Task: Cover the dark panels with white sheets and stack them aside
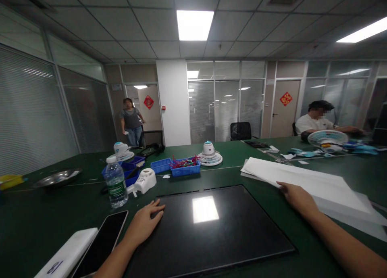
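My left hand lies flat and open on the left edge of a black glossy mat on the green table. My right hand rests with fingers stretched out on the near edge of a stack of white sheets at the right. Neither hand holds anything. A dark phone and a white box lie left of my left forearm.
A water bottle, a white fan part and blue trays stand beyond the mat. Small fans sit farther back. A metal dish is at left. One person sits at the far right, another stands by a door.
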A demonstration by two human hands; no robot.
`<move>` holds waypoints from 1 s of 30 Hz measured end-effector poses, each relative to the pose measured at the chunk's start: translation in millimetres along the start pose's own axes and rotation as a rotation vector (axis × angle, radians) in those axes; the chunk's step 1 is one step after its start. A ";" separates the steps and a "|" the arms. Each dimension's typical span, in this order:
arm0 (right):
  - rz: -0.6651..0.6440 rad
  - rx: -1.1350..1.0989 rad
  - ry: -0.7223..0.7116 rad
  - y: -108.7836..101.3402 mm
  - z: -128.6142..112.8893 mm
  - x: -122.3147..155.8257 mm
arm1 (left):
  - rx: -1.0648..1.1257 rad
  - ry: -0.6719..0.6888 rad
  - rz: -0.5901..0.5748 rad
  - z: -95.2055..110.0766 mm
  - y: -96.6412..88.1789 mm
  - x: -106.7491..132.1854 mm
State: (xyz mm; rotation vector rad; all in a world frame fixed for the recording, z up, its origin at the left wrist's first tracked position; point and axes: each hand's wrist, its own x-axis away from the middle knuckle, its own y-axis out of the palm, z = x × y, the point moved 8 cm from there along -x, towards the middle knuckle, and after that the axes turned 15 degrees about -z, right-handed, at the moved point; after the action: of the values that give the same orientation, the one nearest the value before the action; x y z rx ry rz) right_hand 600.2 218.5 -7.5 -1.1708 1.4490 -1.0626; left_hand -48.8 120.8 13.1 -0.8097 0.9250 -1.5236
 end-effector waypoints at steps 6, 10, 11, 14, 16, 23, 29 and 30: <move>-0.003 -0.036 0.071 -6.2 5.4 6.2 | 0.011 0.002 -0.001 -0.3 -0.5 0.5; -0.042 -0.047 0.044 -6.4 -5.6 10.7 | 0.023 0.005 0.012 -3.9 -0.1 0.1; -0.045 -0.042 0.035 -7.6 -9.9 12.1 | 0.023 0.010 0.012 -4.3 0.2 0.0; -0.014 -0.006 -0.002 -18.4 -26.9 17.5 | 0.031 0.024 0.013 -4.6 0.4 0.0; 0.024 0.028 -0.042 -29.0 -44.0 22.9 | 0.040 0.020 0.016 -5.1 -0.2 0.6; 0.114 0.121 -0.474 -44.7 -176.2 85.8 | 0.062 0.012 0.039 -5.0 -4.4 3.2; -0.110 0.146 -0.887 -33.2 -306.7 185.1 | 0.093 0.037 0.066 -6.6 -6.2 4.2; -0.150 0.145 -0.932 -32.7 -319.1 196.1 | 0.101 0.038 0.070 -7.8 -6.2 3.9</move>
State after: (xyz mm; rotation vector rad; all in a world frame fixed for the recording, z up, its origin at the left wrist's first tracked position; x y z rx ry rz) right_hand 274.6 38.6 47.3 -1.4086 0.5537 -0.5526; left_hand -59.0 118.4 15.2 -0.6713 0.8873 -1.5161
